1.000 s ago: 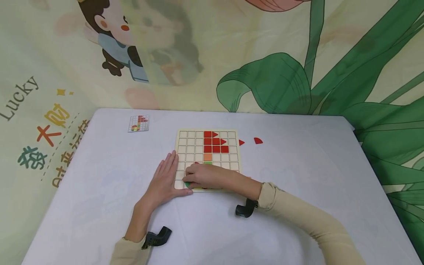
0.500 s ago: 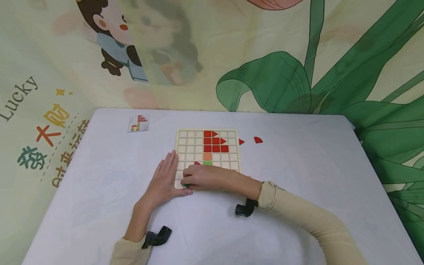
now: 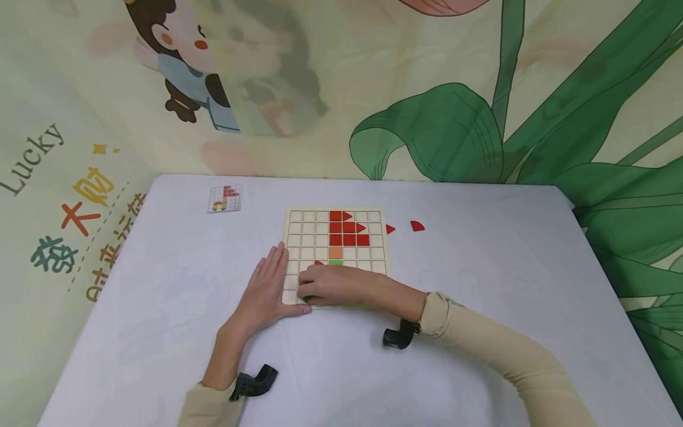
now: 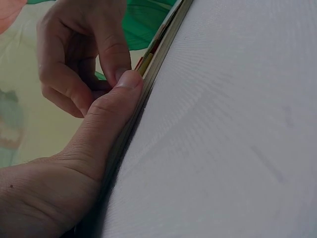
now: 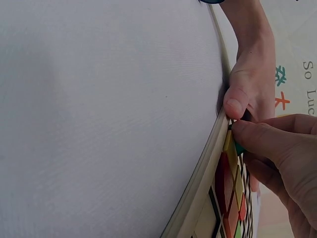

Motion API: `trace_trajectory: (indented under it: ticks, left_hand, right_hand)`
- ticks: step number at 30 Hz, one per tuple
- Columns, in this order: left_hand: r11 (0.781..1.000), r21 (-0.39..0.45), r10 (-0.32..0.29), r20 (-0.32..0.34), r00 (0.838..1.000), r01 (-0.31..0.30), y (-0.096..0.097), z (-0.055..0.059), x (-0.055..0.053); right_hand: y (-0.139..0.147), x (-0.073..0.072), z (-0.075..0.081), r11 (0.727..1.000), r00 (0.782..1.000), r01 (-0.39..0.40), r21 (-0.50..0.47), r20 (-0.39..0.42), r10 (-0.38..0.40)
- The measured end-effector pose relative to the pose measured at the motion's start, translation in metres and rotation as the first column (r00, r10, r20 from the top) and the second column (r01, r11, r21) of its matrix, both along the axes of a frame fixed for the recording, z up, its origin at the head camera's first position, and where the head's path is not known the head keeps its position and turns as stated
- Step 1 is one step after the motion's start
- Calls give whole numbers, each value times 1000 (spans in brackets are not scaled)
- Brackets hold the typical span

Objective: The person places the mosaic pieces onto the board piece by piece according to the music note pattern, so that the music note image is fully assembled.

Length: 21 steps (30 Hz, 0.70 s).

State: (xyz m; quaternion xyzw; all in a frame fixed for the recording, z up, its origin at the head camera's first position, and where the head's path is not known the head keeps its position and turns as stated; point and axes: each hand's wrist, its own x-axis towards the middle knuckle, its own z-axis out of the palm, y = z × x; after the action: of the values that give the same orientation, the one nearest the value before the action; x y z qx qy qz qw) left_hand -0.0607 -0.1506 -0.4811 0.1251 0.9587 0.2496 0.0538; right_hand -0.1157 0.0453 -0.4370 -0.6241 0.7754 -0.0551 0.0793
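Observation:
A cream grid board (image 3: 296, 243) lies on the white table, its upper middle filled with red squares and triangles (image 3: 342, 240). An orange square (image 3: 335, 252) and a green square (image 3: 335, 263) sit below them. My left hand (image 3: 264, 290) rests along the board's left edge, fingers straight, thumb at the near corner. My right hand (image 3: 341, 284) reaches over the near rows and pinches a small green piece (image 5: 238, 148) between thumb and fingers at the near left cells. Yellow and red pieces (image 5: 224, 173) show beside it in the right wrist view; my right hand covers them from above.
A small pattern card (image 3: 224, 198) with a coloured grid lies at the back left of the table. To the right of the board are a red quarter-round piece (image 3: 417, 226) and a red triangle (image 3: 391, 229). A printed cloth (image 3: 427, 136) hangs behind the table.
My right fingers have lowered a little over the green piece, so less of it shows in the head view than a second ago. The left hand has stayed in place.

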Motion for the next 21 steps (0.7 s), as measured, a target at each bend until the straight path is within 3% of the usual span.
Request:
trace_trajectory:
  ticks: [9,16,21]
  left_hand:
    - [1000,-17,6,-27,1000,-6,1,-1,-1]
    - [1000,-29,1,-20,1000,-1,3,0,0]
    - [999,-35,8,-35,999,-9,3,0,0]
  right_hand:
    - [1,6,1,1000,999,-8,-5,-38,8]
    - [-2,17,7,992,985,39,124,-171,-17]
    - [5,24,4,995,959,41,87,-283,-15]
